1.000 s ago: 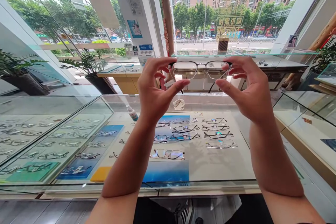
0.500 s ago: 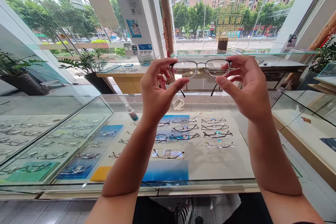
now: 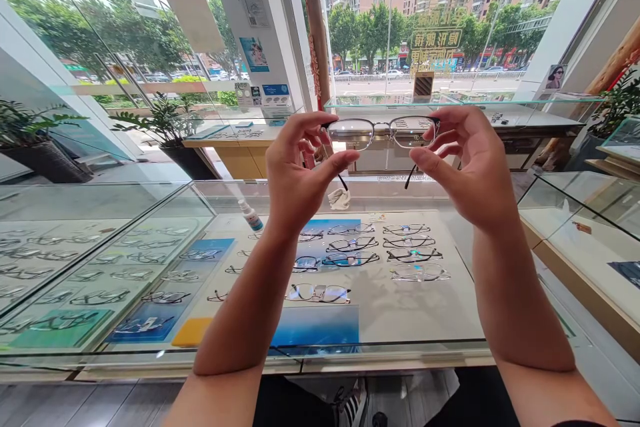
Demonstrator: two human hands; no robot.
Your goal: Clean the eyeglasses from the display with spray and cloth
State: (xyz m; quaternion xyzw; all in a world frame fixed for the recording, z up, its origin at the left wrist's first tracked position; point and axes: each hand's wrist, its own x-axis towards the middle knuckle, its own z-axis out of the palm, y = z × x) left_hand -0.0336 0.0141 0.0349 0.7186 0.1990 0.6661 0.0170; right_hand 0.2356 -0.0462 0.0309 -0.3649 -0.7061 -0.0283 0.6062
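Between my two raised hands is a pair of eyeglasses (image 3: 383, 124) with a dark upper rim and clear lenses. My left hand (image 3: 303, 160) pinches its left end by the hinge, thumb below and index finger above. At the opposite end my right hand (image 3: 465, 163) grips the frame in the same way, the other fingers curled behind. The temples point away from me and slope down, their dark tips showing under the lenses. Below my arms, several more eyeglasses (image 3: 350, 243) lie in rows inside the glass display case (image 3: 415, 330).
A spray bottle (image 3: 251, 215) and a crumpled white cloth (image 3: 339, 198) rest on the glass top. Another display case (image 3: 580, 260) stands at the right. Beyond are a counter (image 3: 245, 147) before the windows and a potted plant (image 3: 165, 123) at left.
The eyeglasses have tilted slightly, so their temple tips sit a little lower and farther apart. Both hands keep their hold with barely any shift.
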